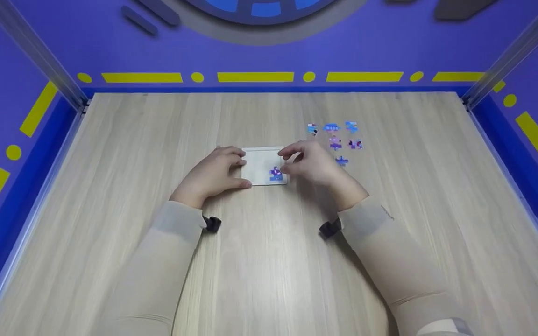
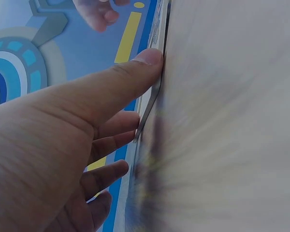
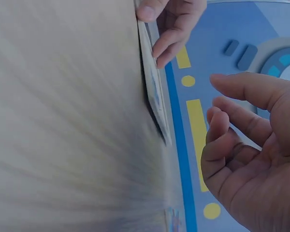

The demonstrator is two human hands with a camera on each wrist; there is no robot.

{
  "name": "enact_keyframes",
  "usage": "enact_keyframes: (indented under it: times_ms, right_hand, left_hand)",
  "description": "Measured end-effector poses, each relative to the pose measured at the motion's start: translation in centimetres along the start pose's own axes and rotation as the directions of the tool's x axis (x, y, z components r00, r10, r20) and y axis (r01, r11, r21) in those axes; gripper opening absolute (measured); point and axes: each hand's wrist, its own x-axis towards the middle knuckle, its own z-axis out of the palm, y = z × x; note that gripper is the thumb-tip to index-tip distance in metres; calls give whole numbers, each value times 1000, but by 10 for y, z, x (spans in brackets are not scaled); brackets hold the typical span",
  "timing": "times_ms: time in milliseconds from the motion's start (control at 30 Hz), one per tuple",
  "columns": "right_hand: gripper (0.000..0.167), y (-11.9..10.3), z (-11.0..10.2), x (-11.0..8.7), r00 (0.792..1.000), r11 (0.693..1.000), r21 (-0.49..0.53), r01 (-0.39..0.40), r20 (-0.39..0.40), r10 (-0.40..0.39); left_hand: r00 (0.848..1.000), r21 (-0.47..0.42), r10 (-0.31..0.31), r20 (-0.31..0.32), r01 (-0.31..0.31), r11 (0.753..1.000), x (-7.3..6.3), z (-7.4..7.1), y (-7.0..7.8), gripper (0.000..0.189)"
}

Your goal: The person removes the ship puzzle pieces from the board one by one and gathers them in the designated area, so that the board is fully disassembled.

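Observation:
A small white puzzle tray (image 1: 257,163) lies on the wooden table. At its lower right corner sits one purple and blue jigsaw piece (image 1: 276,174). My left hand (image 1: 215,172) holds the tray's left side, thumb at the near corner and fingers along the left edge. In the left wrist view the thumb (image 2: 150,57) presses on the tray's edge. My right hand (image 1: 313,163) hovers at the tray's right edge, over the side of the piece. The right wrist view shows its thumb and fingers (image 3: 241,121) bent and apart, with nothing visible between them.
Several loose jigsaw pieces (image 1: 331,127) lie to the right of the tray, behind and beside my right hand. Purple-blue panels with yellow marks (image 1: 255,77) wall the table (image 1: 250,261) at the back and both sides.

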Motion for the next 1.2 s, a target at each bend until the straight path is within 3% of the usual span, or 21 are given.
enact_keyframes:
  times_ms: [500,667,833,1200]
  right_hand:
    - [50,7,20,5,997,987,-159,22,74,-10]
    - [46,8,23,6,997,981,-193,7,77,8]
    - [42,7,25,6,996,982,-187,-21,81,37]
    - [34,9,26,7,998,976,-219,7,68,8]
  left_hand:
    - [1000,10,8,5,-8,1000,-1,-1,0,71]
    - [1000,11,29,1,-29,1000,-1,-2,0,71]
    - [1000,7,11,2,-11,1000,-2,-1,0,70]
    - [1000,7,14,9,-14,1000,-2,-1,1,69]
